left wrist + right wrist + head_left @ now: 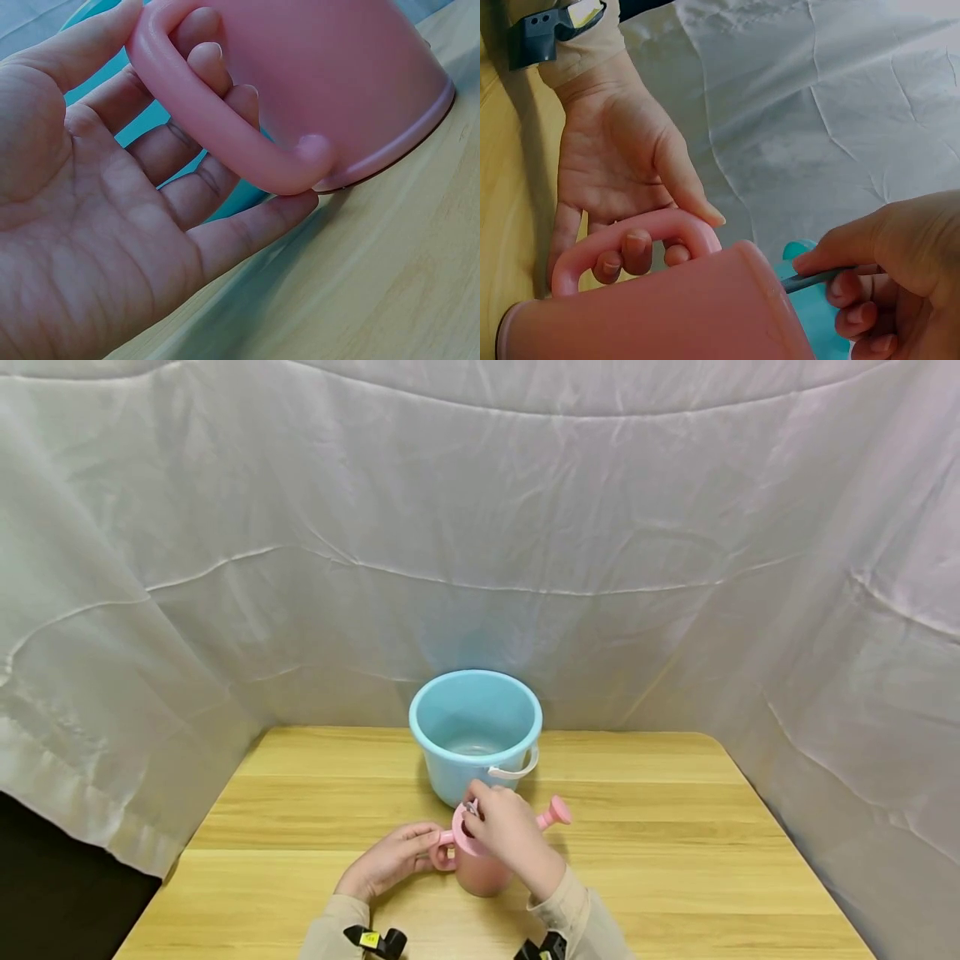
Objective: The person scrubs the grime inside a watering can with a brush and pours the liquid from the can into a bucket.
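While the left hand [397, 858] steadies the pink plastic watering can [480, 872] by its looped handle [217, 120], the right hand [506, 828] pinches a slim grey rod-like object [810, 282] at the can's open top. We see the left thumb on the handle's upper corner and the fingers curled through the loop; the right thumb and fingers close narrowly on the grey object, whose far end we cannot make out. The can stands upright on the bench, its pink spout [557, 811] pointing to the right. We judge the step in hand to be working the grey object at the opening, and the next move to call for a firm pinch and a level can, so that neither slips or tips. Just behind the can sits a light blue round plastic bucket [453, 777] with a white bail handle [515, 773] hanging at its side; we cannot tell whether the two touch. The bench [675, 843] is pale yellow wood-grain, and creased greyish-white cloth [480, 502] hangs behind it and along both sides, with a dark patch below the cloth at the lower left.
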Available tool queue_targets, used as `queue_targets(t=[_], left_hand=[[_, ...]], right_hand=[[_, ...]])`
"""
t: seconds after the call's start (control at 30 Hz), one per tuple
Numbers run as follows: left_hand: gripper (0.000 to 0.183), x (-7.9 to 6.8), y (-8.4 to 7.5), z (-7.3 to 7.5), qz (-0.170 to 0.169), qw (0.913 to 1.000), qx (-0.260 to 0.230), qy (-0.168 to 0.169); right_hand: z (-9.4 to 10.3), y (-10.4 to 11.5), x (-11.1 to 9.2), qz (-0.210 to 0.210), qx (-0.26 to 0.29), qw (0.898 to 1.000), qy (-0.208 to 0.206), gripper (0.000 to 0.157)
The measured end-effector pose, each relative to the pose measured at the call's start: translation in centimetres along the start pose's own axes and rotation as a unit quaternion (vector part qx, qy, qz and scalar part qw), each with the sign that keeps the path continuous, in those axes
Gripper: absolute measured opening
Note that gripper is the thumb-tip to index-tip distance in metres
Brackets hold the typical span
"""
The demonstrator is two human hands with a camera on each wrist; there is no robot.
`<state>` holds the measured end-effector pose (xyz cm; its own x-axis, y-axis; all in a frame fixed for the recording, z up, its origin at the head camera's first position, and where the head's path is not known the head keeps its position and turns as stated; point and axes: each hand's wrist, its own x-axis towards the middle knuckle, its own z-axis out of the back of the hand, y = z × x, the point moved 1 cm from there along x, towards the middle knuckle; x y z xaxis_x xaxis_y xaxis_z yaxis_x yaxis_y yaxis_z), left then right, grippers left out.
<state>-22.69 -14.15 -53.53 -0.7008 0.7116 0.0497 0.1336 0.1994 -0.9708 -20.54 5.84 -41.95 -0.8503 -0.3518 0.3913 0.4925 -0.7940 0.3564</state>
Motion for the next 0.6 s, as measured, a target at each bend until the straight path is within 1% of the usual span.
queue_targets(t=[0.1,0.23,0.37,0.5,0.6], left_hand=[[0.023,0.0,0.0,0.0,0.001,1.0000,0.001,-0.002],[0.023,0.0,0.1,0.0,0.004,1.0000,-0.003,-0.007],[0.023,0.0,0.1,0.1,0.004,0.9999,-0.005,-0.008],[0.022,0.0,0.1,0.1,0.001,1.0000,-0.004,-0.004],[0.022,0.0,0.1,0.0,0.002,1.0000,-0.004,-0.003]], right_hand=[[0.2,-0.1,0.0,-0.002,-0.008,1.000,-0.014,0.015],[0.7,-0.4,0.1,0.003,-0.005,1.000,-0.031,0.017],[1.3,-0.6,0.3,0.007,-0.010,0.999,-0.036,0.016],[2.3,-0.4,0.4,0.007,-0.016,0.999,-0.036,0.014],[3.2,-0.2,0.4,0.014,-0.012,0.999,-0.045,0.014]])
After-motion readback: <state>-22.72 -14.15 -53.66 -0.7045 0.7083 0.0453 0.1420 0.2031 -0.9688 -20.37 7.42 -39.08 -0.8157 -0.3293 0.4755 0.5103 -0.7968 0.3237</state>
